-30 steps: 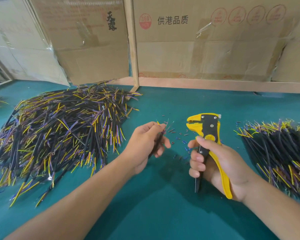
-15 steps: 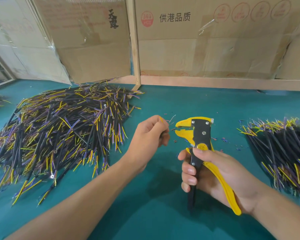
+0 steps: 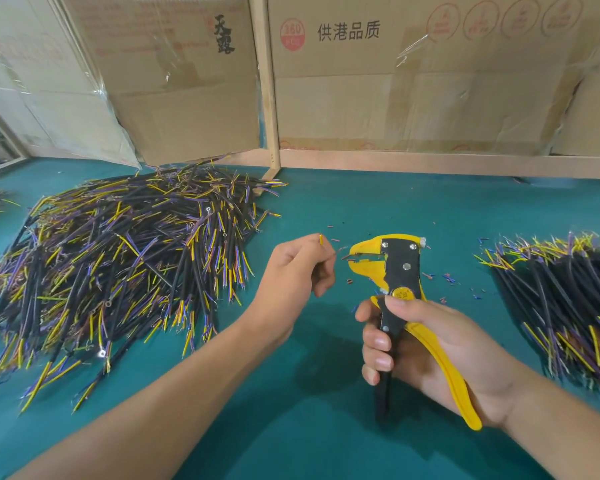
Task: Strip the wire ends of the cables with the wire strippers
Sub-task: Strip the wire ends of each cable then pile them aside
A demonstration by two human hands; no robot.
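Note:
My right hand [image 3: 426,344] grips the yellow and black wire strippers [image 3: 400,271] by both handles, head up, jaws pointing left. My left hand [image 3: 291,275] pinches a cable; only its yellow wire end [image 3: 321,239] shows above the fingers, and a thin wire tip reaches toward the jaws. The rest of the cable is hidden inside the hand. A big heap of black cables with yellow and purple ends [image 3: 118,258] lies to the left. A second pile of cables [image 3: 565,299] lies at the right edge.
The green table [image 3: 309,427] carries small insulation scraps [image 3: 447,277] scattered around the strippers. Cardboard boxes [image 3: 413,81] and a wooden post [image 3: 269,98] stand along the back edge, close behind the left heap.
The strippers have swung left and closer to my left hand, jaws now almost at the wire tip. My left hand has risen slightly with the cable.

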